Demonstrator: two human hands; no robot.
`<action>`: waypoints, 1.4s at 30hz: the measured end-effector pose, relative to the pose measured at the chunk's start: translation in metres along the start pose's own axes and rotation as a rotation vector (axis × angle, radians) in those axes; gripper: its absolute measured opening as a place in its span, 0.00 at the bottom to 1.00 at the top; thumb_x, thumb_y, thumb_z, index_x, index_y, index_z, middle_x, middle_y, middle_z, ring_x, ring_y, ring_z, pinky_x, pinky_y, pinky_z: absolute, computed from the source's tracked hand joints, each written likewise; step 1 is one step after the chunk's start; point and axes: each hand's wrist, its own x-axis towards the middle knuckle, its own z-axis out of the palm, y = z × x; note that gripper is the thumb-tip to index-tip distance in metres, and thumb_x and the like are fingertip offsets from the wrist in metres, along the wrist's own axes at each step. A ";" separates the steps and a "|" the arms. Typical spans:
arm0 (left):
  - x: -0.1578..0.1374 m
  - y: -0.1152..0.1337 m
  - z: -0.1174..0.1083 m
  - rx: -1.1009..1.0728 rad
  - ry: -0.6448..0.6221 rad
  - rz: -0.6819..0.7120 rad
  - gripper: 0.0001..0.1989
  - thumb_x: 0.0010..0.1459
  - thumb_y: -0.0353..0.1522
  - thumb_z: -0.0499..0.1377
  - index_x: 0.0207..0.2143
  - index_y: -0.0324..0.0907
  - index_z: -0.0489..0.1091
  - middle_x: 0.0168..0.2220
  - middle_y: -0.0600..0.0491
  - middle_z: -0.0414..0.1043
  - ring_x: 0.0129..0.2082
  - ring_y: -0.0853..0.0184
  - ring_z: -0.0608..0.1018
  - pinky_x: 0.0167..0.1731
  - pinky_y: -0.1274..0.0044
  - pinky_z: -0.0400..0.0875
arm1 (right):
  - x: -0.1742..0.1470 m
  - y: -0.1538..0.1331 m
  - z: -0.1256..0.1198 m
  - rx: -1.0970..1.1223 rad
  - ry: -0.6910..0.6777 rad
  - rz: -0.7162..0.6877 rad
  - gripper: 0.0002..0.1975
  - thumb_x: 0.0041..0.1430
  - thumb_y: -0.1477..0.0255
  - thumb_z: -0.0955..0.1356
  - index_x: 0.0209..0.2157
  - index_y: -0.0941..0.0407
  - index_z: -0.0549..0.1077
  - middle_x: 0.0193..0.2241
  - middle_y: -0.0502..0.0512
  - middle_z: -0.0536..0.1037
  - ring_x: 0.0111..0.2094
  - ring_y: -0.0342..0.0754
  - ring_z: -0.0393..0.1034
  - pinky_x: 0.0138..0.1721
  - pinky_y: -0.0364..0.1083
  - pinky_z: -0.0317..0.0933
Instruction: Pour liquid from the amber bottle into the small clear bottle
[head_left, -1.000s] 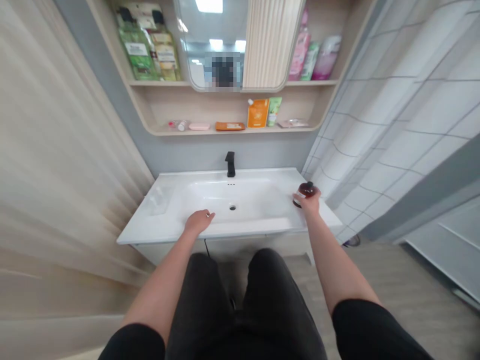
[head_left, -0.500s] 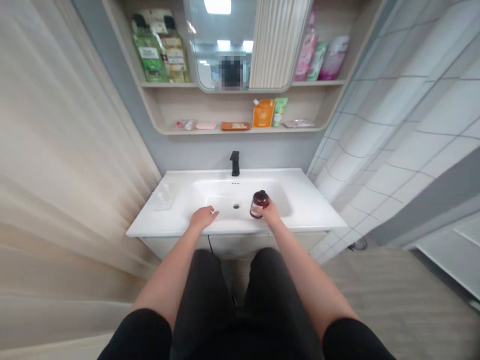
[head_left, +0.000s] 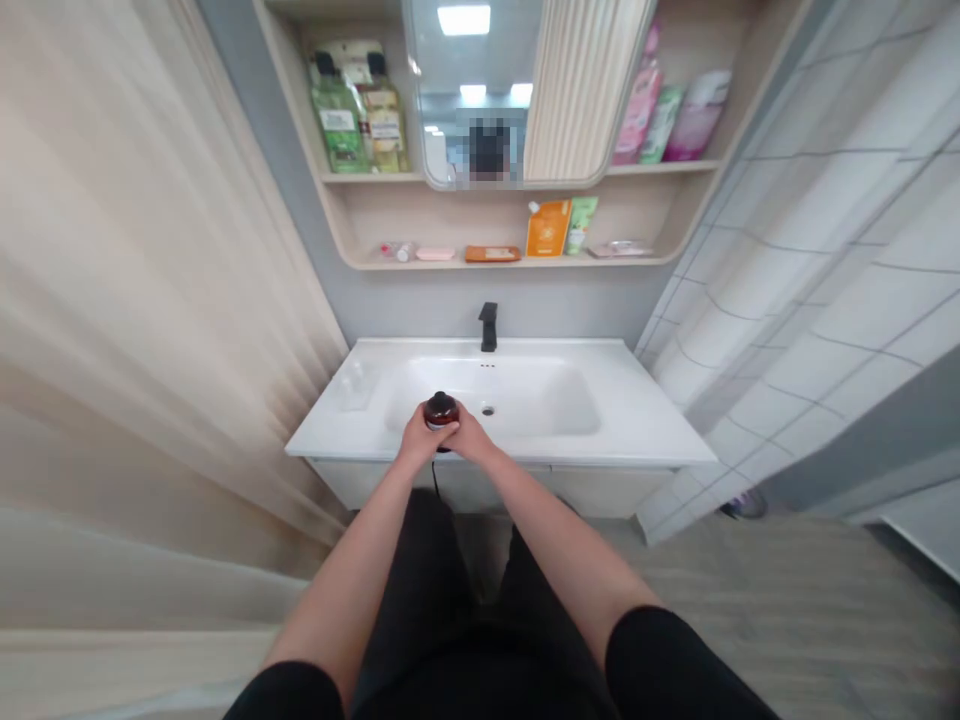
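A dark brown bottle (head_left: 441, 408) with a black cap is held upright over the front left part of the white sink (head_left: 555, 395). My left hand (head_left: 421, 434) wraps round its left side, and my right hand (head_left: 468, 436) grips it from the right. Both thumbs meet at the front of the bottle and cover most of its label. Behind the basin stands a black faucet (head_left: 488, 327).
A clear plastic item (head_left: 356, 385) lies on the counter's left side. Above hangs a mirror cabinet (head_left: 472, 90) whose shelves hold several bottles, an orange pouch (head_left: 549, 229) and a green tube (head_left: 580, 225). Curtains hang left (head_left: 150, 300) and right (head_left: 810, 250).
My right hand has carried the bottle leftward across the basin to my left hand. My left hand, empty before, has closed on it. The view has shifted slightly left.
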 end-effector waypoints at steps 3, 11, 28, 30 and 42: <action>-0.007 -0.002 -0.033 0.081 0.150 -0.044 0.30 0.49 0.42 0.78 0.52 0.43 0.77 0.47 0.46 0.84 0.48 0.53 0.86 0.56 0.61 0.78 | -0.006 0.003 -0.003 -0.056 -0.193 -0.088 0.55 0.45 0.65 0.86 0.73 0.51 0.68 0.68 0.63 0.77 0.66 0.65 0.75 0.70 0.61 0.67; 0.006 -0.026 -0.163 0.356 0.635 -0.276 0.33 0.44 0.45 0.80 0.49 0.43 0.76 0.47 0.46 0.84 0.49 0.50 0.85 0.57 0.57 0.79 | -0.021 0.037 -0.107 -0.591 -0.089 0.197 0.21 0.69 0.59 0.76 0.58 0.53 0.83 0.59 0.62 0.85 0.61 0.63 0.80 0.66 0.57 0.69; 0.057 0.040 -0.216 0.858 0.597 0.193 0.19 0.69 0.38 0.61 0.57 0.39 0.76 0.58 0.43 0.78 0.65 0.47 0.73 0.71 0.52 0.63 | -0.024 0.058 -0.141 -0.541 0.033 0.322 0.15 0.74 0.60 0.69 0.49 0.51 0.86 0.49 0.58 0.89 0.52 0.58 0.83 0.54 0.50 0.72; 0.086 0.055 -0.213 1.079 0.317 0.138 0.15 0.65 0.36 0.62 0.51 0.40 0.79 0.50 0.44 0.81 0.61 0.45 0.76 0.67 0.49 0.65 | -0.022 0.062 -0.145 -0.462 0.088 0.323 0.13 0.73 0.62 0.70 0.46 0.51 0.87 0.48 0.57 0.89 0.52 0.59 0.83 0.56 0.51 0.72; 0.152 0.047 -0.199 1.186 -0.155 -0.175 0.10 0.46 0.35 0.69 0.22 0.45 0.70 0.31 0.41 0.78 0.47 0.43 0.83 0.58 0.53 0.74 | -0.019 0.065 -0.146 -0.355 0.200 0.355 0.09 0.66 0.65 0.72 0.41 0.53 0.86 0.41 0.57 0.89 0.47 0.57 0.83 0.55 0.52 0.73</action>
